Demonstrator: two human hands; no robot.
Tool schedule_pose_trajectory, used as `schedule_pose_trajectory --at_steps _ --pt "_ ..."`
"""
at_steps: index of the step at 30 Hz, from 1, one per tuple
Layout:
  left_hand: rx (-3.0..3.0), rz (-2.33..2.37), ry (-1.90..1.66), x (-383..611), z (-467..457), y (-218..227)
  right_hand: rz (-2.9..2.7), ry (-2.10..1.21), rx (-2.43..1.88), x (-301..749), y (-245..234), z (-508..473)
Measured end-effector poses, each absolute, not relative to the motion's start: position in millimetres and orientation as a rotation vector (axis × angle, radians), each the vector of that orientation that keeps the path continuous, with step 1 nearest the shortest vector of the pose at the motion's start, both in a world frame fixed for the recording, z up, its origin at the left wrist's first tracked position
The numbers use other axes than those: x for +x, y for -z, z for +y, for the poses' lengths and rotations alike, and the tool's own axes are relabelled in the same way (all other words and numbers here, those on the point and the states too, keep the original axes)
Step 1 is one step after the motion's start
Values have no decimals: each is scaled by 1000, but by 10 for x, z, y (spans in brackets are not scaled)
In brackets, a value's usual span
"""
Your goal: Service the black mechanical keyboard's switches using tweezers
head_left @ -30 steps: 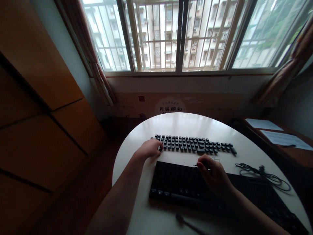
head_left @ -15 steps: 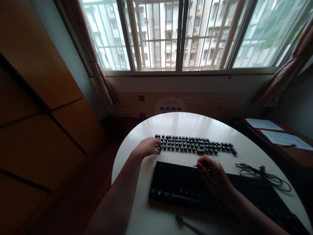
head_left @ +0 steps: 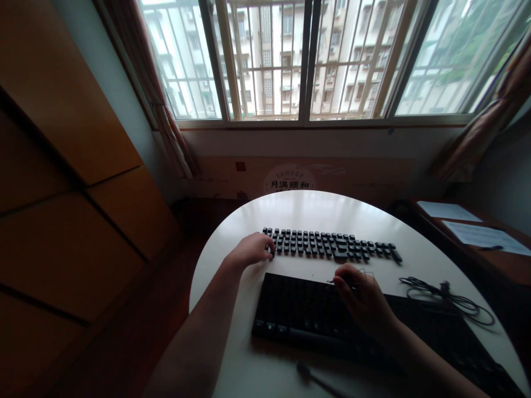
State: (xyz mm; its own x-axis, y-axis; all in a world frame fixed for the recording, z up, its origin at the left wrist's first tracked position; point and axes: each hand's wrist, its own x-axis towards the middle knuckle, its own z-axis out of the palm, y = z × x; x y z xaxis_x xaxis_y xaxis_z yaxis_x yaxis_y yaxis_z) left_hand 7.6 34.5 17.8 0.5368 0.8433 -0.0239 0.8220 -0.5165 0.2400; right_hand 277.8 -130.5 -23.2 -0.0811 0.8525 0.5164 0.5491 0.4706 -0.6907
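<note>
Black keycaps (head_left: 311, 244) stand in rows on the round white table. At the left end of these rows, my left hand (head_left: 255, 248) is closed, thumb and fingertips pinched around a keycap (head_left: 271, 255). My right hand (head_left: 357, 290) is curled over the black keyboard (head_left: 296, 304) and grips a wire keycap puller (head_left: 367, 272), whose thin loops stick out past the fingers. Part of the keyboard lies under my right hand and forearm. A few keycaps remain seated along its front left edge; its dark surface is hard to make out.
A coiled black cable (head_left: 450, 301) lies at the keyboard's back right. A dark brush-like tool (head_left: 313, 377) rests near the front of the white table (head_left: 232, 354). Papers (head_left: 485, 236) and a pen (head_left: 490, 247) lie on a brown table at the right.
My left fingers have closed in a little further around the keycap at the row's left end. My right hand has stayed in place.
</note>
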Motion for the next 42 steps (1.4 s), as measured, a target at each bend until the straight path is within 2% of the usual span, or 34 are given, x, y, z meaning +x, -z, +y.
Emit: schedule_pose_trajectory --at_steps 6,11,14,17,30,42 --pt "2568 1401 -236 108 260 -305 -1712 -500 -1197 2794 251 -1317" --pt "2718 1195 -377 407 16 -297 -1601 -1026 -1090 2739 208 -1357" --pt "2783 893 -267 622 -170 -240 -1632 -1312 -1013 2700 147 -1421" --pt "2806 794 -169 782 -279 -168 -1688 -1426 -1013 2680 110 -1490" --pt "2654 718 -208 925 -147 175 -1805 -1192 -1151 2545 311 -1449" --pt "2623 716 -208 932 -147 168 -2125 -1013 -1153 2536 225 -1443"
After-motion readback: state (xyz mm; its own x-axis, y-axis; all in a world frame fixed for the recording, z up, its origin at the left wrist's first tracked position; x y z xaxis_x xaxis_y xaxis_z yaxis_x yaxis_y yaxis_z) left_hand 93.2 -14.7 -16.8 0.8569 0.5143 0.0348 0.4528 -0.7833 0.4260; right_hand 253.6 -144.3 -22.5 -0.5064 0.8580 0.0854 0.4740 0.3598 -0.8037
